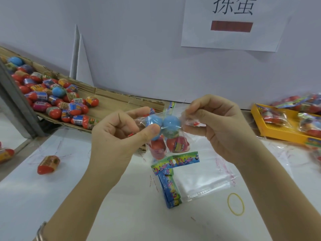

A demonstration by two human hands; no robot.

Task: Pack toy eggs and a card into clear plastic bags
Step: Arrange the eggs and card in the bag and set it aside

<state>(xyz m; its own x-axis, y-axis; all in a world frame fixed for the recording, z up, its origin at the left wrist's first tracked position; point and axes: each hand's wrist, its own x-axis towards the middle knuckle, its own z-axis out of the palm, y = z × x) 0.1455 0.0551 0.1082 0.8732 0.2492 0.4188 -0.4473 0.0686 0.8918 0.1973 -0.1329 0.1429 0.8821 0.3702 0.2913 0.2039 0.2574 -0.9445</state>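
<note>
Above the middle of a white tabletop [86, 197], a left hand [119, 136] and a right hand [220, 126] each pinch a top corner of a clear plastic bag [166, 136], fingers clamped on it. Inside sit toy eggs [172, 122], blue above, red with bright labels below.

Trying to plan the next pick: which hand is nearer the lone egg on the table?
Left. The left hand pinches the bag up and right of the lone egg; the right hand pinches the bag's other side, farther off.
</note>
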